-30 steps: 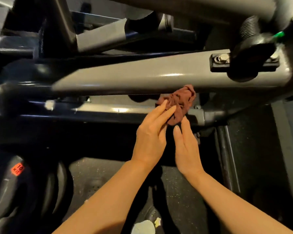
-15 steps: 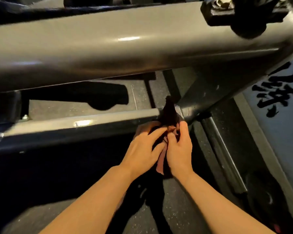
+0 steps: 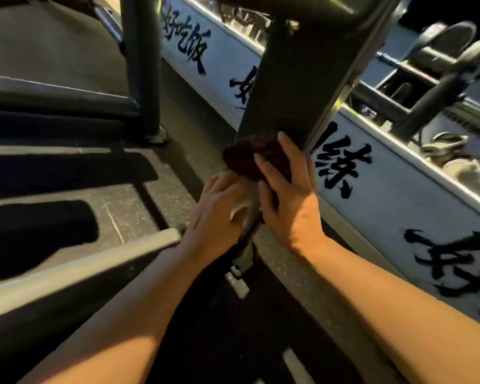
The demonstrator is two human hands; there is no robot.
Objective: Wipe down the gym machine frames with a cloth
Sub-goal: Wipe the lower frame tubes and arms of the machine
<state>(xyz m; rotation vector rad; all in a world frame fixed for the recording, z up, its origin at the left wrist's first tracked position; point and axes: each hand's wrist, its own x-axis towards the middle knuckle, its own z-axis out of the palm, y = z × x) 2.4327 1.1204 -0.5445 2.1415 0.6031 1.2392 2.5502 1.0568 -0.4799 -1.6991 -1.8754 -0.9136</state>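
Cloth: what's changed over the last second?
The cloth went from the low horizontal bar, where both hands bunched it, up onto the slanted post. The right hand now presses it there; the left hand sits just below. Both hands stayed close together.

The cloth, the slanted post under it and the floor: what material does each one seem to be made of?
Cloth: soft dark red fabric, judging by how it bunches under the right hand.
Post: probably painted metal, dark grey with a smooth satin finish and a bright highlight along its edge.
Floor: likely rubber gym matting, matte black with pale speckles and thin seams.
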